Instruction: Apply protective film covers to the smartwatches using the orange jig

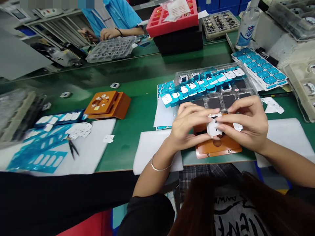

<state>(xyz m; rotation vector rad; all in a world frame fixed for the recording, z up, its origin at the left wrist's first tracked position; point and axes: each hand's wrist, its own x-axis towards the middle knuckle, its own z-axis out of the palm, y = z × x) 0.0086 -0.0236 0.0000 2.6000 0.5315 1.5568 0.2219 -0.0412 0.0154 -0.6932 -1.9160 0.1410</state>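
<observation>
Between my two hands is a small white plastic part (pixel 213 127) with dark holes in its face. My left hand (pixel 190 126) grips it from the left with thumb and fingers. From the right, my right hand (pixel 247 126) pinches its edge. Directly below lies an orange fixture plate (pixel 209 151) with screws along its near edge, partly covered by my hands. Just beyond my hands, a clear blister tray (pixel 251 86) holds several parts in its pockets. Across the tray lies a blue film strip (pixel 175 96) with white stickers on it.
On the left, an orange block fixture (pixel 104 103) stands near blue film scraps (pixel 39 152) and black tweezers (pixel 73 149). Blue sticker sheets (pixel 262 67) and a clear bottle (pixel 247 26) are at right. A red bin (pixel 172 21) and a co-worker's hands (pixel 109 33) are across the bench.
</observation>
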